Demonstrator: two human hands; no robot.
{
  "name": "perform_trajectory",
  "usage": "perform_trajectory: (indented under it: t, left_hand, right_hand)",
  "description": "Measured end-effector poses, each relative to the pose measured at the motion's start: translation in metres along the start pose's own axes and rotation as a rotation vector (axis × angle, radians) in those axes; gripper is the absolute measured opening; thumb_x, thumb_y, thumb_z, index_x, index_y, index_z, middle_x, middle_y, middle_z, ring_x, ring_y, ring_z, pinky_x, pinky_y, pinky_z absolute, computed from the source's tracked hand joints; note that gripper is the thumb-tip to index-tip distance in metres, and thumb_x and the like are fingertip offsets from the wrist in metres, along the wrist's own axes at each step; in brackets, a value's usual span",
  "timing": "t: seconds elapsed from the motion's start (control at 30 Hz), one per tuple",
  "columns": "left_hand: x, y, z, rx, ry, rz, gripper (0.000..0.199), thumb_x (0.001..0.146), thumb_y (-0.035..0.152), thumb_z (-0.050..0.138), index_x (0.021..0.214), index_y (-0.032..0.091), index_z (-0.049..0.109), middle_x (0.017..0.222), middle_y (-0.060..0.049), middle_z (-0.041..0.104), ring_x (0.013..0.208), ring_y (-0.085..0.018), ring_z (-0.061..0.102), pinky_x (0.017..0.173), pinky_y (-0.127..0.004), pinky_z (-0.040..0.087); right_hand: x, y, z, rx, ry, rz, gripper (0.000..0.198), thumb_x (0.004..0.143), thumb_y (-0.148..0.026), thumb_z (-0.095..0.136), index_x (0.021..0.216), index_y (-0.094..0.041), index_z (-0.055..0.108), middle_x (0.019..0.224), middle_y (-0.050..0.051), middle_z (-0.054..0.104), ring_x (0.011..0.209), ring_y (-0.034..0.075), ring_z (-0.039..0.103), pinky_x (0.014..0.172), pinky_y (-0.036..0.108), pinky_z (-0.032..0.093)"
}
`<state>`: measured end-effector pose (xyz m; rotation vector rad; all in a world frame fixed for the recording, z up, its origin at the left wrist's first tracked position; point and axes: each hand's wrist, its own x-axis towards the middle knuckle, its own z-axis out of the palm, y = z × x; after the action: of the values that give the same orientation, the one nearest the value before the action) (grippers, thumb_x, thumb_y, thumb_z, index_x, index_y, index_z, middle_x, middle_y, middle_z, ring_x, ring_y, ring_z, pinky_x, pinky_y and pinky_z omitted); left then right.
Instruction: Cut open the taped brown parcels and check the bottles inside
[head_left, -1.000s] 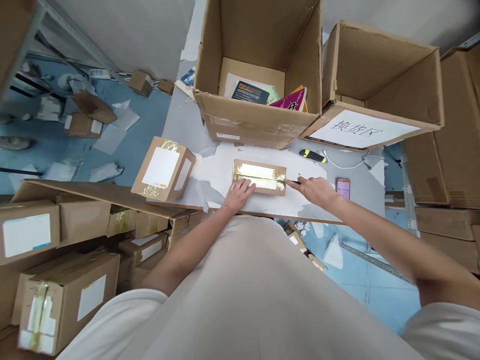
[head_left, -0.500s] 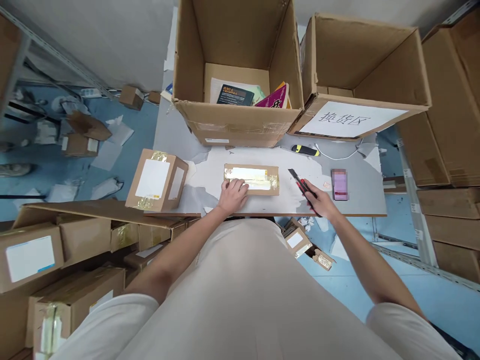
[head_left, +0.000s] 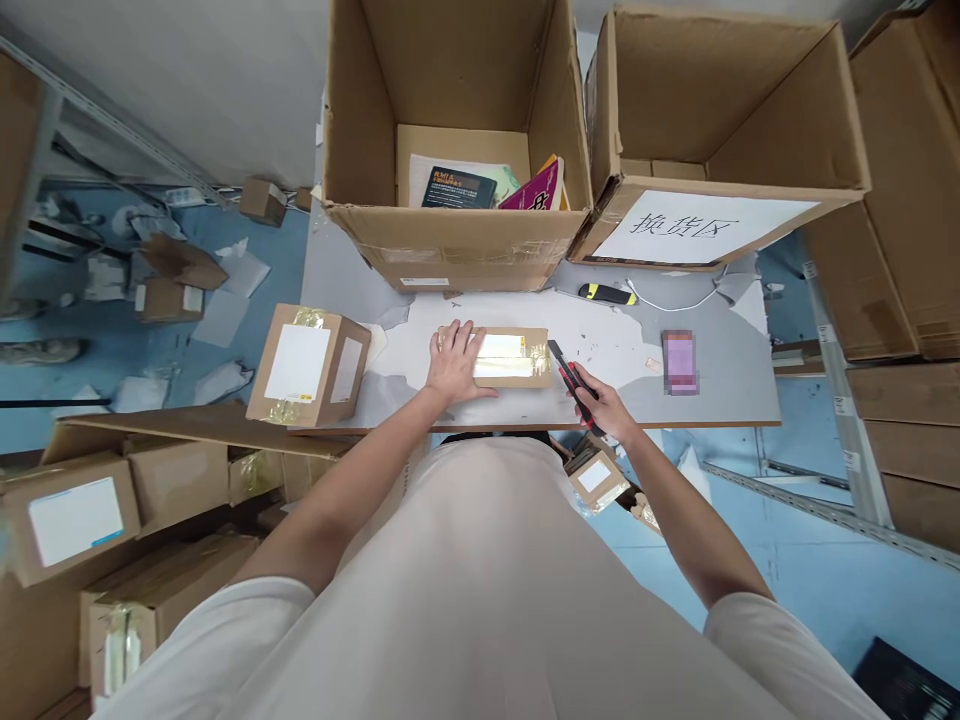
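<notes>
Parcel (head_left: 513, 366) is steadied under the spread left hand (head_left: 451, 371); knife (head_left: 568, 373) is gripped in the curled right hand (head_left: 606, 406). Cutting seems to be underway; firm bracing is called for.

Grey wall (head_left: 225, 90); blue floor (head_left: 810, 580) strewn with paper (head_left: 223, 316); metal frame (head_left: 838, 385), right.

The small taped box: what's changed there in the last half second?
The left hand has reached farther across the small taped box, lying spread over its left end. The right hand, still holding the red-and-black cutter, has come left, bringing its tip close to the box's right end. The yellow-and-black tool and larger parcel stayed put; nothing was let go.
</notes>
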<state>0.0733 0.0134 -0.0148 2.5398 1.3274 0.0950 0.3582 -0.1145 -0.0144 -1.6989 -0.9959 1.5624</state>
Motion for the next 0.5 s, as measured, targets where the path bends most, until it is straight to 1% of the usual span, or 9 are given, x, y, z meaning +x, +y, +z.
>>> perform_trajectory:
  t: [0.13,0.2,0.33,0.43,0.5]
  left_hand:
    - [0.003,-0.002,-0.001,-0.009,-0.007,0.002,0.110,0.057,0.070,0.068,0.144,0.013,0.031,0.147,-0.022,0.033,0.136,-0.043,0.023,0.109,-0.060,0.013]
    - [0.005,-0.001,-0.003,-0.003,-0.023,-0.018,0.111,0.056,0.070,0.068,0.144,0.014,0.031,0.147,-0.021,0.033,0.136,-0.043,0.023,0.109,-0.058,0.016]
    - [0.008,0.002,-0.009,0.031,-0.091,-0.044,0.111,0.057,0.071,0.066,0.145,0.016,0.028,0.149,-0.019,0.030,0.137,-0.042,0.021,0.107,-0.054,0.023]
    - [0.009,0.003,-0.012,0.060,-0.132,-0.055,0.111,0.058,0.071,0.065,0.146,0.016,0.026,0.150,-0.018,0.029,0.138,-0.041,0.019,0.106,-0.053,0.024]
    - [0.009,0.004,-0.012,0.065,-0.136,-0.066,0.112,0.058,0.071,0.065,0.147,0.016,0.025,0.150,-0.018,0.028,0.138,-0.041,0.019,0.105,-0.053,0.025]
  right_hand:
    - [0.012,-0.012,-0.014,-0.126,-0.049,-0.010,0.063,0.089,-0.043,0.050,0.147,-0.027,0.032,0.087,0.002,0.062,0.050,0.006,0.050,0.045,0.021,0.048]
    - [0.016,-0.019,-0.025,-0.211,-0.085,-0.006,0.061,0.089,-0.039,0.051,0.146,-0.028,0.032,0.082,0.001,0.061,0.048,0.005,0.049,0.044,0.019,0.046]
    - [0.023,-0.029,-0.045,-0.320,-0.189,0.031,0.057,0.089,-0.034,0.053,0.144,-0.031,0.037,0.079,-0.001,0.061,0.045,0.004,0.047,0.040,0.017,0.044]
    - [0.025,-0.030,-0.049,-0.340,-0.233,0.030,0.055,0.089,-0.032,0.054,0.142,-0.030,0.041,0.077,-0.001,0.060,0.045,0.004,0.048,0.038,0.016,0.042]
    - [0.023,-0.028,-0.049,-0.302,-0.233,0.035,0.057,0.089,-0.033,0.054,0.144,-0.030,0.038,0.077,-0.001,0.060,0.045,0.005,0.049,0.039,0.017,0.043]
